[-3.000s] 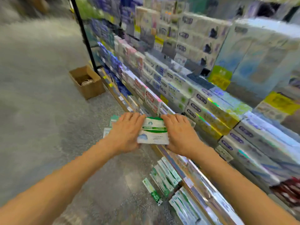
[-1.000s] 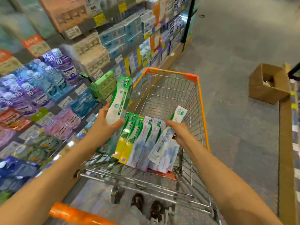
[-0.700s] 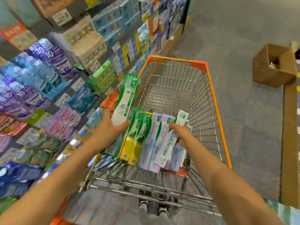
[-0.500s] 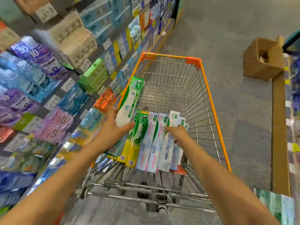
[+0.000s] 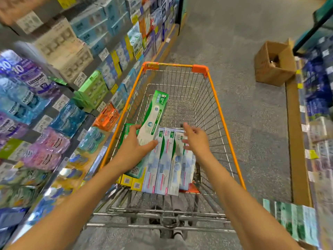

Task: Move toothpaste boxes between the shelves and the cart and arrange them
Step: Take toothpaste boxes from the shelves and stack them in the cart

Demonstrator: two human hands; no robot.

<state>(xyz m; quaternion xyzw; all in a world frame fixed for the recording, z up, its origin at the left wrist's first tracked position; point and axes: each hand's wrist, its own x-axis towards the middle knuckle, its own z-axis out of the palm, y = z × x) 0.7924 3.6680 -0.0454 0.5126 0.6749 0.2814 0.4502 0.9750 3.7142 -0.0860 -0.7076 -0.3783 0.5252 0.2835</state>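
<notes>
The cart, orange-rimmed wire mesh, stands in the aisle with shelving close on its left. At its near end a row of toothpaste boxes lies side by side, long axes running near to far: pale blue ones on the right, yellow-ended ones at the left.

The left hand grips a green-and-white box, thumb across its face, fingers behind; it slants over the row's left part, far end raised. The right hand hovers over the row's right edge, fingers spread and holding nothing.

Judged from this, the step is laying that box down. It would go best lowered flat and parallel to the others, the free hand steadying the row so nothing slides.
</notes>
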